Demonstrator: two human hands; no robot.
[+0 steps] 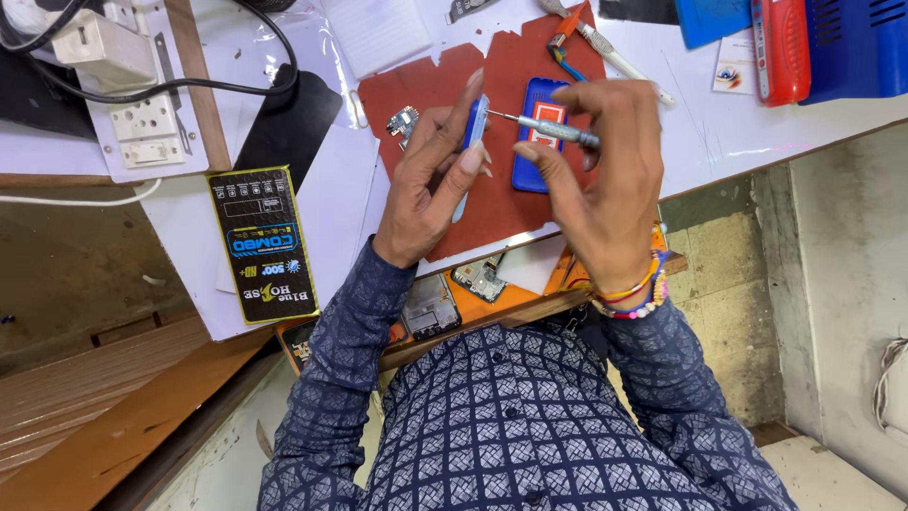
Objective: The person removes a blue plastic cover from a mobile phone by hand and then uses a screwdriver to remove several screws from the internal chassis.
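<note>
Two hands (430, 180) (605, 180), one screwdriver (549, 128), two blue phones (473, 142) (535, 142).

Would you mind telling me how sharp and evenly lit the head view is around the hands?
Head view: even light, soft shadows on the red mat; left hand, right hand and screwdriver are sharp; slight glare on the white worktop; wide-angle lens bends edges; lower left floor is dimmer.

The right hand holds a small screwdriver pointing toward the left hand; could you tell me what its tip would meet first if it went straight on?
Most likely the blue phone held on edge in the left hand. The right hand aims the screwdriver at its side, and the tip looks at or nearly on it; depth is unclear.
</note>
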